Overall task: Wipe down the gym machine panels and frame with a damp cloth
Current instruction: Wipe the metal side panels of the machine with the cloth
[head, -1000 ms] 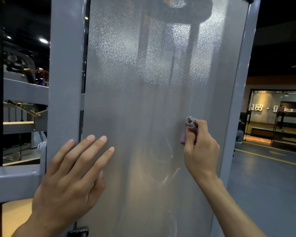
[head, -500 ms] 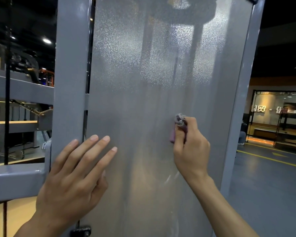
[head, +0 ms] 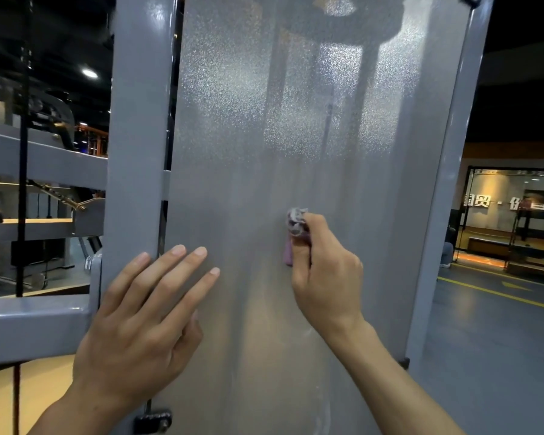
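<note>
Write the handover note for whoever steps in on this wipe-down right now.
Left hand: open, flat on the panel, fingers reaching over the edge by the left frame post.
Right hand: grips the bunched purple cloth, pressed to the panel at mid-height.
Done: faint streaks below the cloth suggest that area has been wiped.
Left: upper panel, both posts, the crossbar.

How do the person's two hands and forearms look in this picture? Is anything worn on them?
Both are bare. The left hand and the right hand show no gloves, rings, watch or bracelet. No sleeve reaches either forearm as far as the view shows. The fingernails on the left hand are short and unpainted; those of the right hand are hidden.
</note>
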Tool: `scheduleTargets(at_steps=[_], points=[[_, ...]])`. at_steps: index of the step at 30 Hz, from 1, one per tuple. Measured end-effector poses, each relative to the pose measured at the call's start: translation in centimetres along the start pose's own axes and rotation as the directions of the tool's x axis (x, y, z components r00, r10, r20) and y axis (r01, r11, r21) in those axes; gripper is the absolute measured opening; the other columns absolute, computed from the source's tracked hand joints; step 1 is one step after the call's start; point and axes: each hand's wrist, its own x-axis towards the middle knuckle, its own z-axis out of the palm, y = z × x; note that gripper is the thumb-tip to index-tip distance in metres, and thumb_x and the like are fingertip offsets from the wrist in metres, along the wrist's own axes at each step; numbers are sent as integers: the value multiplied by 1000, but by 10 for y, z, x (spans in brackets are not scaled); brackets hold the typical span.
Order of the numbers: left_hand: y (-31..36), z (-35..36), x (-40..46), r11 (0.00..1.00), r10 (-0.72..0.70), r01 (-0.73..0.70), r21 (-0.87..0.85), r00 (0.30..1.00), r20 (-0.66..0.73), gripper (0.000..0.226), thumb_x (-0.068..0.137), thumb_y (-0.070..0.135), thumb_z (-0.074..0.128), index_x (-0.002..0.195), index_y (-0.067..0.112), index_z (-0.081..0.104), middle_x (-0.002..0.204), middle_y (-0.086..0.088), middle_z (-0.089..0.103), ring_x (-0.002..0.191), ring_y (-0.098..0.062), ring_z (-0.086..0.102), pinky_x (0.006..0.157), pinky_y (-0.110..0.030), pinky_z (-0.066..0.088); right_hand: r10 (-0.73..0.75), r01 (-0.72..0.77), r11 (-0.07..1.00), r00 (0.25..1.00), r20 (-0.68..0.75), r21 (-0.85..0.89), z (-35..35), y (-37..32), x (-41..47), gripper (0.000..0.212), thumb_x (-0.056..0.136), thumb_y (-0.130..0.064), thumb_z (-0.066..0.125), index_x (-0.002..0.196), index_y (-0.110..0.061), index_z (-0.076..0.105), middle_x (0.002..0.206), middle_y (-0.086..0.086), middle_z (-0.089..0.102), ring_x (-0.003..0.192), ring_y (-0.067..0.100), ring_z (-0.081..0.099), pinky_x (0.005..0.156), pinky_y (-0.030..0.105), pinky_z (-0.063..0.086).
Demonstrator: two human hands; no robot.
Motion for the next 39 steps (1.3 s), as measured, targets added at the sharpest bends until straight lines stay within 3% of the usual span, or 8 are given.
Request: scheduleTargets(at_steps=[2, 7, 14, 20, 26, 32, 36, 39], points=[[-1, 0, 0, 1000, 0, 0, -2, 1000, 0, 50, 88, 15, 59, 138, 13, 66, 154, -10, 53, 142, -31, 48, 123, -50, 30, -6, 5, 999, 1000, -18, -43, -5, 9, 0, 17, 93, -17, 46, 104, -22, 59, 67, -16, 49, 60, 19, 50, 48, 30, 38], [0, 0, 1, 1000, -6, 6, -6, 1000, -7, 50, 87, 13, 60, 136, 13, 68, 152, -10, 54, 141, -30, 49, 123, -49, 30, 178, -182, 981, 982, -67, -59, -20, 45, -3, 15, 97, -16, 47, 99, -31, 45, 57, -19, 44, 50, 21, 48, 53, 31, 33], [-1, -1, 1, 1000, -6, 6, -13, 1000, -2, 48, 90, 14, 55, 137, 12, 67, 153, -10, 53, 141, -31, 49, 122, -50, 30, -12, 12, 1000, 999, 43, 7, 3, -3, -6, 20, 95, -21, 45, 109, -23, 59, 75, -10, 64, 63, 22, 59, 51, 36, 49], [0, -2, 1, 1000, -23, 23, -15, 1000, 2, 48, 88, 14, 59, 135, 14, 69, 152, -9, 55, 141, -30, 49, 121, -50, 31, 152, -153, 988, 987, -46, -18, -12, 27, 2, 22, 98, -12, 49, 100, -33, 46, 66, -15, 57, 54, 15, 49, 53, 31, 40], [-1, -2, 1, 1000, -21, 21, -20, 999, 32, 47, 92, 15, 54, 136, 13, 68, 153, -11, 53, 142, -31, 47, 122, -50, 30, -69, 68, 998, 996, 50, 16, 14, -28, -8, 19, 94, -25, 44, 111, -31, 51, 78, -5, 68, 64, 29, 64, 52, 38, 50], [-1, -2, 1, 999, -24, 25, -34, 1000, 17, 50, 86, 13, 61, 136, 14, 69, 152, -9, 55, 141, -30, 49, 121, -50, 32, 173, -174, 985, 982, -73, -11, -3, 16, -5, 8, 102, -27, 44, 104, -26, 52, 70, -8, 62, 59, 31, 60, 52, 36, 44], [-1, -3, 0, 999, -32, 33, -42, 999, 31, 49, 86, 13, 60, 135, 14, 70, 152, -10, 55, 142, -30, 48, 124, -47, 27, 81, -81, 996, 997, -10, 43, 16, -19, -6, 12, 97, -28, 41, 103, -26, 52, 77, -5, 69, 66, 30, 65, 56, 42, 51], [-1, -4, 1, 998, -29, 31, -52, 999, 31, 48, 87, 12, 59, 133, 14, 71, 152, -10, 55, 141, -30, 49, 124, -47, 26, -1, 1, 1000, 1000, 26, -17, 16, -20, -5, 23, 90, -26, 40, 106, -23, 56, 78, -3, 68, 63, 34, 62, 54, 42, 50]])
